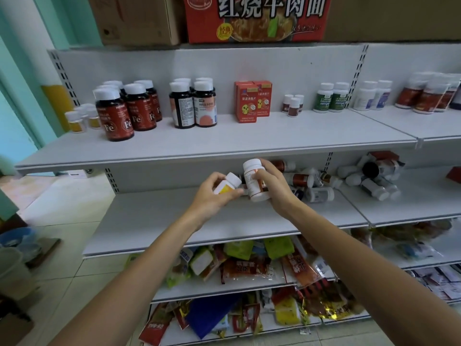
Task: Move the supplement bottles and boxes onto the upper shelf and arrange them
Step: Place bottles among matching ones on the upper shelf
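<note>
My left hand point(214, 196) grips a small white bottle with a yellow label point(228, 184), tilted to the right. My right hand point(270, 186) holds a taller white bottle with an orange-brown label point(252, 179), nearly upright. Both are just above the lower shelf point(162, 221). A heap of lying bottles point(314, 183) sits behind my right hand. The upper shelf point(224, 141) bears dark Fe bottles point(124, 111), small yellow bottles point(79, 119), pink-label bottles point(193, 103), two red boxes point(252, 101), small brown bottles point(293, 104) and green-label bottles point(330, 97).
A second heap of bottles and a box point(374, 176) lies on the right-hand lower shelf. White and brown bottles point(409, 94) stand on the upper right shelf. Cardboard cartons point(257, 18) sit on top. Snack packets point(249, 268) fill the shelves below. A bucket point(12, 268) stands on the floor at left.
</note>
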A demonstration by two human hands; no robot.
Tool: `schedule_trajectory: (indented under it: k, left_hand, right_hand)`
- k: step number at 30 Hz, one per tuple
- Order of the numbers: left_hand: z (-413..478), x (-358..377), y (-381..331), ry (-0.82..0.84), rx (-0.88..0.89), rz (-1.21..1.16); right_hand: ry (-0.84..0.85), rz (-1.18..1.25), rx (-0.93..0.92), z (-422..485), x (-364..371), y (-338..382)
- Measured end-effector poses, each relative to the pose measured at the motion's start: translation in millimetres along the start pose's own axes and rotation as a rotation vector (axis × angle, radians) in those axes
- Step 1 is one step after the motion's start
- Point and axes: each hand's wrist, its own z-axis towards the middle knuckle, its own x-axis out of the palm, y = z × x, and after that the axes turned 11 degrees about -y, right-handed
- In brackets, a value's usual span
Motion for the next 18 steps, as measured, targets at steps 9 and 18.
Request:
schedule_trajectory:
  k: [9, 18]
  left_hand:
    - [13.1, 29.8, -23.5, -0.057, 0.004, -0.117]
    - [32.5, 33.9, -41.9, -0.13, 0.171, -0.118]
  right_hand:
    - [0.019, -0.049, -0.113, 5.8, -33.8, 23.6]
    - [0.106, 0.168, 0.006, 38.7, -34.7, 56.1]
